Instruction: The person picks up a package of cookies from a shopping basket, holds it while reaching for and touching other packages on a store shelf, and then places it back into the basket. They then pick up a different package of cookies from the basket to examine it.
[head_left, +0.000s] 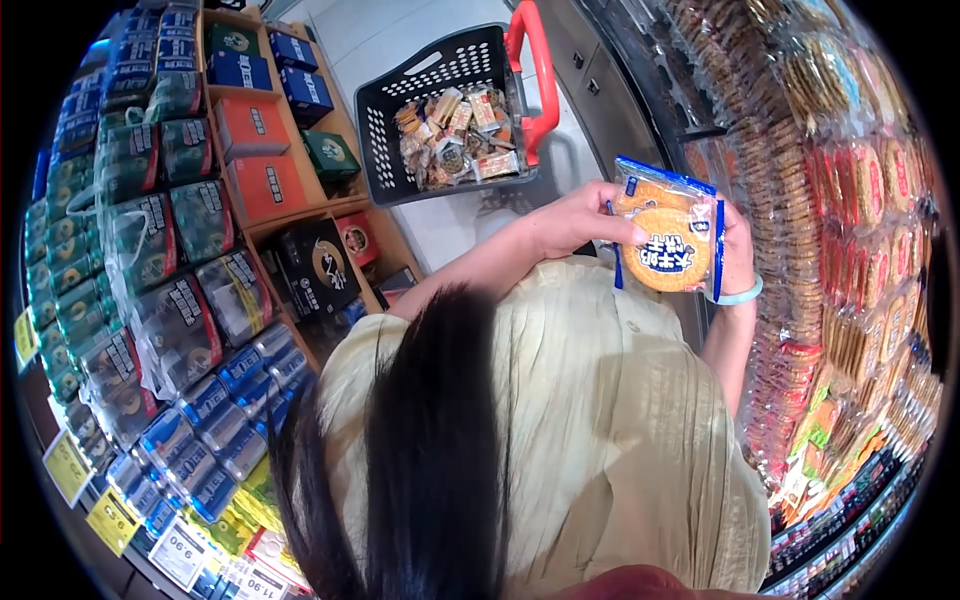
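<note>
A clear packet of biscuits (672,262) with blue edges is held up in front of my chest. Round golden biscuits show through its front, and blue and white lettering is printed over them. My left hand (592,214) pinches its left side, thumb lying across the front. On the other side my right hand (738,250) grips the packet's right edge, its fingers partly hidden behind the wrapping. A pale green bangle circles the right wrist.
Ahead on the tiled floor stands a black shopping basket (375,150) with a red handle (545,70), holding many wrapped snacks (460,135). Shelves of packaged biscuits (865,190) rise close on the right. To the left are shrink-wrapped cans (150,240), boxed drinks (265,185) and price tags (112,520).
</note>
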